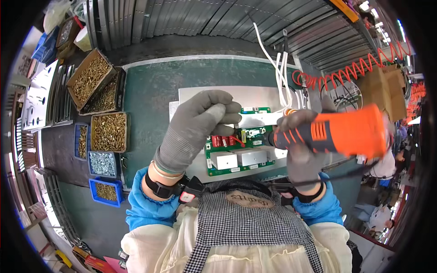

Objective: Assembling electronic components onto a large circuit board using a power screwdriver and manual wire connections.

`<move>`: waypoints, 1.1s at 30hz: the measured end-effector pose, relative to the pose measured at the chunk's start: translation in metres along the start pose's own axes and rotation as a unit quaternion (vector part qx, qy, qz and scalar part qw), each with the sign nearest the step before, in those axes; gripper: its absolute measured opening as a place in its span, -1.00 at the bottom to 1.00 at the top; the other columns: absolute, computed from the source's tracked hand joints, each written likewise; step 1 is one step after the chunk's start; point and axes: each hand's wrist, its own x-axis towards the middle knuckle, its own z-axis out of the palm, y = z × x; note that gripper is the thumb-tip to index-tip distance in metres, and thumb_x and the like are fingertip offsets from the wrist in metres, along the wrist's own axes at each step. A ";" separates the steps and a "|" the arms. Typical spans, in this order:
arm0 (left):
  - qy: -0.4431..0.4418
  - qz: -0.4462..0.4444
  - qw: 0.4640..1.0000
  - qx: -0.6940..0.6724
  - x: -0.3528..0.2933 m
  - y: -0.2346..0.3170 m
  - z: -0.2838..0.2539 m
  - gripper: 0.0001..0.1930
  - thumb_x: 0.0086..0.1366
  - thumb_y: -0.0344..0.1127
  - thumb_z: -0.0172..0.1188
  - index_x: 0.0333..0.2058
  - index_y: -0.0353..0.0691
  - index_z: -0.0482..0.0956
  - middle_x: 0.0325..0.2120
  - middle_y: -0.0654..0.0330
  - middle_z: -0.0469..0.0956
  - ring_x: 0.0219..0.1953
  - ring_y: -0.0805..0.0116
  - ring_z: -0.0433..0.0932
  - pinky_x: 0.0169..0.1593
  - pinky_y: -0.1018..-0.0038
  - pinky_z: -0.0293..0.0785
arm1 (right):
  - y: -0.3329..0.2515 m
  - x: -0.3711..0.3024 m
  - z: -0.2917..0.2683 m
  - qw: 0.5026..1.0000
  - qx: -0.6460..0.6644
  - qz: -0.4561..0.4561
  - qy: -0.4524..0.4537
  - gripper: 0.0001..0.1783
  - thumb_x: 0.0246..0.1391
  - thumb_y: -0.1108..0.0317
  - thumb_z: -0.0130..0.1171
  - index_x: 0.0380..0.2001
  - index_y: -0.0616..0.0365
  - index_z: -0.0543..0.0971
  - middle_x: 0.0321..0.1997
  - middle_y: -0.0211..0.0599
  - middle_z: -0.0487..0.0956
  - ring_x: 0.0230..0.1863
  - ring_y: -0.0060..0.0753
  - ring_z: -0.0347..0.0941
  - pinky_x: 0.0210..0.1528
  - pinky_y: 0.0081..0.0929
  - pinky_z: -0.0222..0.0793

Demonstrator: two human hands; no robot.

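Note:
My right hand (302, 159), in a grey glove, is wrapped round an orange and black power screwdriver (350, 131). The tool lies sideways, its nose pointing left over a green circuit board (220, 172). The tip and whatever it touches are hard to make out. Above the board's left part hovers my left hand (195, 119), also gloved, its fingers curled together; anything pinched in them is hidden. Silver metal blocks (251, 157) and red components (221, 141) sit on the board, which rests on a pale metal plate (193, 94).
Open boxes of brass-coloured fasteners (109, 132) and blue bins, one with silvery pieces (102, 164), line the left. White cables (280, 77) hang at the plate's far right. A coiled red hose (364, 63) stretches across the upper right. Stacked metal channels (191, 18) stand along the back.

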 end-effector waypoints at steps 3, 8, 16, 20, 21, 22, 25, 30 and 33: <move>0.001 -0.018 1.000 0.004 -0.010 -0.004 0.007 -0.71 0.36 -0.40 -0.07 0.00 -0.41 0.36 -0.14 -0.01 0.52 -0.15 0.32 0.58 -0.17 0.56 0.60 | -0.032 -0.007 -0.004 0.984 0.177 -0.014 0.009 0.09 -0.21 0.13 0.47 0.32 0.16 0.05 -0.23 -0.12 0.50 -0.32 -0.33 0.48 -0.35 -0.37 0.51; -0.022 -0.004 1.000 0.009 -0.002 0.004 -0.004 -0.72 0.36 -0.41 -0.09 -0.01 -0.41 0.37 -0.14 0.00 0.53 -0.14 0.31 0.58 -0.17 0.57 0.60 | -0.042 0.019 -0.016 0.987 0.075 -0.098 -0.103 0.02 -0.16 -0.05 0.41 0.32 0.00 0.13 -0.27 -0.36 0.42 -0.25 -0.38 0.40 -0.26 -0.35 0.40; -0.051 -0.010 0.999 -0.014 0.002 0.000 -0.010 -0.72 0.36 -0.41 -0.09 -0.01 -0.41 0.37 -0.12 0.00 0.52 -0.10 0.28 0.57 -0.18 0.58 0.60 | -0.034 0.026 -0.032 0.960 0.145 -0.074 -0.226 -0.09 -0.20 -0.20 0.38 0.20 -0.06 0.35 -0.27 -0.58 0.40 -0.12 -0.49 0.29 0.04 -0.28 0.25; -0.058 -0.018 0.998 -0.019 0.003 0.001 -0.010 -0.72 0.37 -0.41 -0.09 0.00 -0.41 0.37 -0.12 0.01 0.52 -0.10 0.29 0.57 -0.18 0.58 0.59 | -0.045 0.028 -0.022 0.969 0.057 -0.124 -0.207 -0.16 -0.12 -0.25 0.28 0.15 0.01 0.39 -0.23 -0.50 0.43 -0.10 -0.46 0.30 0.11 -0.26 0.20; -0.058 -0.013 0.998 -0.019 0.003 0.000 -0.011 -0.72 0.37 -0.41 -0.09 0.00 -0.41 0.37 -0.12 0.02 0.52 -0.10 0.29 0.57 -0.18 0.58 0.59 | -0.046 0.025 -0.019 0.981 0.058 -0.105 -0.151 -0.15 -0.12 -0.26 0.26 0.14 0.05 0.38 -0.20 -0.43 0.45 -0.12 -0.40 0.34 0.06 -0.24 0.26; -0.058 -0.013 0.998 -0.020 0.003 0.000 -0.011 -0.72 0.37 -0.41 -0.09 0.00 -0.41 0.37 -0.12 0.02 0.52 -0.10 0.29 0.57 -0.18 0.58 0.59 | -0.047 0.022 -0.014 0.990 0.058 -0.085 -0.093 -0.14 -0.11 -0.28 0.24 0.13 0.09 0.37 -0.18 -0.35 0.46 -0.13 -0.35 0.38 0.02 -0.22 0.32; -0.056 -0.021 0.998 -0.026 0.002 0.001 -0.011 -0.72 0.36 -0.42 -0.09 -0.01 -0.40 0.37 -0.12 0.02 0.52 -0.10 0.30 0.57 -0.18 0.59 0.59 | -0.032 0.014 0.004 0.989 -0.034 -0.146 -0.012 -0.12 -0.10 -0.25 0.26 0.13 0.18 0.33 -0.16 -0.19 0.46 -0.26 -0.24 0.47 -0.18 -0.21 0.45; -0.041 -0.022 0.999 -0.016 0.002 0.001 -0.011 -0.72 0.36 -0.41 -0.07 -0.01 -0.40 0.38 -0.13 0.02 0.53 -0.10 0.30 0.58 -0.21 0.61 0.59 | -0.011 0.008 0.013 0.988 -0.004 -0.156 0.004 -0.26 -0.05 0.20 0.33 0.10 0.21 0.18 -0.33 -0.16 0.44 -0.51 -0.36 0.48 -0.49 -0.39 0.48; -0.043 -0.018 0.999 -0.019 0.002 0.000 -0.012 -0.72 0.35 -0.40 -0.06 -0.01 -0.39 0.38 -0.13 0.03 0.54 -0.11 0.30 0.58 -0.21 0.62 0.59 | -0.014 0.019 0.003 0.980 -0.055 -0.169 -0.088 -0.26 -0.05 0.26 0.30 0.13 0.21 0.15 -0.33 -0.16 0.44 -0.52 -0.37 0.48 -0.50 -0.39 0.48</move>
